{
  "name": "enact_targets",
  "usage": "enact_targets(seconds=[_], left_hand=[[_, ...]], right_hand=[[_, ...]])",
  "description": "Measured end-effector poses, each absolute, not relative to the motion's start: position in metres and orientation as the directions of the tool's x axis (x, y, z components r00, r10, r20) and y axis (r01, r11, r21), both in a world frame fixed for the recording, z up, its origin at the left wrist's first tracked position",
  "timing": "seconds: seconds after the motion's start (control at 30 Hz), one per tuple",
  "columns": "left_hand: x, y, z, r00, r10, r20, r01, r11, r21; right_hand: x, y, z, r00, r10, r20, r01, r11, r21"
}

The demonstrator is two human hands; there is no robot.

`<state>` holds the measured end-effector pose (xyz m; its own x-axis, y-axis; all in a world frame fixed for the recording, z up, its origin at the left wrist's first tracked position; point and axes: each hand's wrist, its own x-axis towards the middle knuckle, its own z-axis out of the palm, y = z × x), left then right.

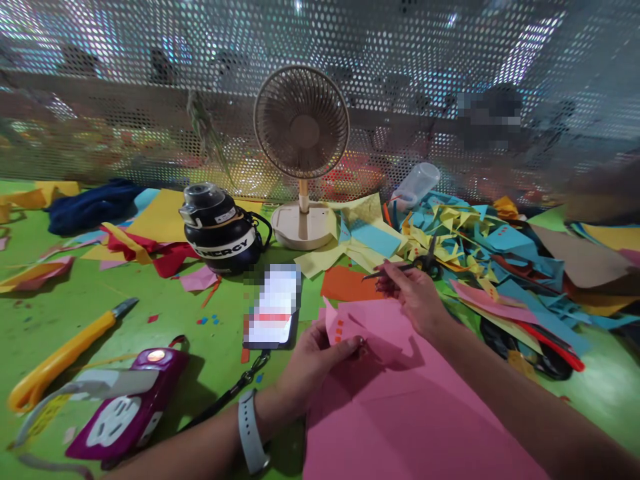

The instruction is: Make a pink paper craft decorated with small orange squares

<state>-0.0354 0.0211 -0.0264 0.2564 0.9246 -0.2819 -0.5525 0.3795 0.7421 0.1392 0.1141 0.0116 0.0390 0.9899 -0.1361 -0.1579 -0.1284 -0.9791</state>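
My left hand, with a pale watch strap at the wrist, pinches the edge of a pink paper piece between thumb and fingers. Several small orange squares run down that piece near my thumb. Beneath it lies a large pink sheet. Above the far edge of the sheet, my right hand has its fingers closed on dark scissors, their blades pointing left over an orange paper. Part of the scissors is hidden by my fingers.
A phone, a black bottle and a fan stand or lie ahead. At left are a yellow-handled cutter and a purple power strip. Paper scraps pile up at right. A perforated metal screen closes the back.
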Motion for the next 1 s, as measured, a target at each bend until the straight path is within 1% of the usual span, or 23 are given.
enact_targets(seconds=[0.07,0.13,0.3,0.6,0.77,1.0], left_hand=[[-0.035,0.021,-0.027,0.270,0.921,-0.280,-0.548,0.386,0.742],[-0.035,0.021,-0.026,0.274,0.920,-0.281,-0.537,0.388,0.749],[-0.036,0.022,-0.024,0.241,0.924,-0.298,-0.513,0.382,0.769],[-0.036,0.023,-0.028,0.217,0.931,-0.295,-0.541,0.366,0.757],[-0.037,0.023,-0.027,0.225,0.928,-0.296,-0.546,0.371,0.751],[-0.036,0.023,-0.024,0.221,0.927,-0.302,-0.563,0.374,0.737]], right_hand=[[0.143,0.123,0.006,0.093,0.990,-0.104,-0.174,-0.087,-0.981],[0.145,0.129,-0.001,0.118,0.990,-0.073,-0.141,-0.056,-0.988],[0.138,0.135,-0.020,0.106,0.994,-0.037,-0.013,-0.036,-0.999],[0.137,0.143,-0.042,0.098,0.989,0.109,0.147,0.094,-0.985],[0.139,0.146,-0.046,0.086,0.987,0.132,0.183,0.114,-0.976],[0.136,0.147,-0.050,0.040,0.992,0.123,0.195,0.113,-0.974]])
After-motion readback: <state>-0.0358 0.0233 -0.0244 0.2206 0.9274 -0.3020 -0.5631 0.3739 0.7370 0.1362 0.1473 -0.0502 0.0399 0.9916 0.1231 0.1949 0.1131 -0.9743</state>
